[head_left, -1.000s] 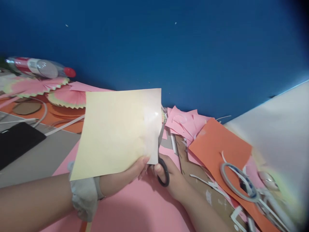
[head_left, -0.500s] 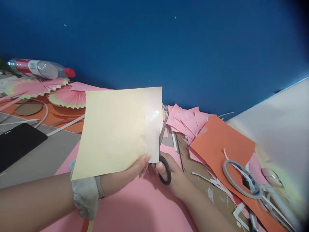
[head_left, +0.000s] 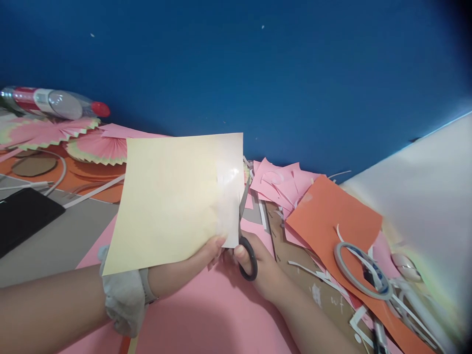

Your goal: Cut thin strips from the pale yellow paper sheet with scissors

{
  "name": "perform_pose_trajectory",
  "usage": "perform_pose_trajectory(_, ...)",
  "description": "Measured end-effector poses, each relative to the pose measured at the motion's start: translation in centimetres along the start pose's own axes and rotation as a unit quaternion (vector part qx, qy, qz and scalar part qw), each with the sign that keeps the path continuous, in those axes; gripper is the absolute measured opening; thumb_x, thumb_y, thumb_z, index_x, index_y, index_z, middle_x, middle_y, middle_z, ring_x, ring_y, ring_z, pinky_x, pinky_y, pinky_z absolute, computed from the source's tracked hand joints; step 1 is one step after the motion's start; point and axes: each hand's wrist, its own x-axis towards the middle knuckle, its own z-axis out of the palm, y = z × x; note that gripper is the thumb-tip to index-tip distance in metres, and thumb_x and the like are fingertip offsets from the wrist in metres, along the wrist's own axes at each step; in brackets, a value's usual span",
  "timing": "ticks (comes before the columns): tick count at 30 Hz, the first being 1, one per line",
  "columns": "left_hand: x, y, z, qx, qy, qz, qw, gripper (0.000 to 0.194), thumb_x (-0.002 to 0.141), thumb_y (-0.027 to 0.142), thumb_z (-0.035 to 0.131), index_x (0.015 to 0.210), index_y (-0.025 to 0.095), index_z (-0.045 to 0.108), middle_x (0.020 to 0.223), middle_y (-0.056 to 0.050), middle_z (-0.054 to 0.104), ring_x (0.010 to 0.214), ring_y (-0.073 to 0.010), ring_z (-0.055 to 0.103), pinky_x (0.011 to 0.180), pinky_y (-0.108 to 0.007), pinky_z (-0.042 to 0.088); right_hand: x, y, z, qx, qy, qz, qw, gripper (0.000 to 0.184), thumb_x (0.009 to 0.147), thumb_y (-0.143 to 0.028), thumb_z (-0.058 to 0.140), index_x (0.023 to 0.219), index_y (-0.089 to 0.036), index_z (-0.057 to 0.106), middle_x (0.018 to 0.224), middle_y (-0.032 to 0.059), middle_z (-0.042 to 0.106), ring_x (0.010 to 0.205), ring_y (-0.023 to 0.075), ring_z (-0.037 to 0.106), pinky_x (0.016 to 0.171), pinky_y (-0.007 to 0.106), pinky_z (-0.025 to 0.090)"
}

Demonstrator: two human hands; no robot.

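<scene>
one pale yellow paper sheet (head_left: 169,196), held up above pink paper (head_left: 188,314)

the left forearm (head_left: 55,301), grey scrunchie (head_left: 123,300) at the wrist, reaches in almost level, its left hand (head_left: 197,255) pinching the sheet's lower edge near the right corner, thumb on top; the right forearm (head_left: 309,314) slants up from the lower right, the right hand (head_left: 264,269) gripping black-handled scissors (head_left: 254,263), thumb through a ring, blade pointing up along the sheet's right edge.

I count two hands (head_left: 206,254) (head_left: 262,268), one held sheet (head_left: 171,201), one pair of scissors (head_left: 244,199), one bottle (head_left: 51,102), two big pleated fans (head_left: 51,132) (head_left: 101,146).
</scene>
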Motion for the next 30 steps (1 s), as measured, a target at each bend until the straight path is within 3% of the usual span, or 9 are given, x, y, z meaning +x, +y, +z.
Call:
perform_pose_trajectory(10,-0.09,0.17,-0.12,0.021,-0.007,0.001,1.000,0.043,0.090,0.049,0.031,0.064,0.021,0.050,0.069,0.002,0.053,0.070,-0.0133,0.054,0.079,-0.028,0.042,-0.11,-0.05,-0.21,-0.016,0.003,-0.005,1.000,0.047,0.087,-0.057,0.036,0.075,-0.015,0.055,0.080,0.0069,0.063,0.077,0.0172,0.056,0.060,0.024,0.041)
perform_pose_trajectory(22,-0.21,0.25,-0.05,0.010,0.009,-0.015,1.000,0.042,0.088,0.049,0.034,0.062,0.022,0.051,0.071,0.002,0.056,0.071,-0.0139,0.055,0.079,-0.028,0.044,-0.17,0.02,-0.22,-0.018,-0.005,-0.023,1.000,0.047,0.089,-0.055,0.033,0.086,-0.015,0.057,0.088,0.0077,0.062,0.080,0.0176,0.055,0.071,0.028,0.043)
perform_pose_trajectory(30,-0.38,0.07,-0.04,0.029,0.023,-0.017,0.999,0.042,0.087,0.052,0.035,0.064,0.022,0.054,0.075,0.001,0.060,0.077,-0.0158,0.057,0.081,-0.030,0.045,-0.03,-0.30,-0.22,-0.030,-0.006,-0.016,0.999,0.047,0.089,-0.055,0.031,0.087,-0.015,0.057,0.085,0.0070,0.061,0.076,0.0172,0.054,0.064,0.026,0.039)
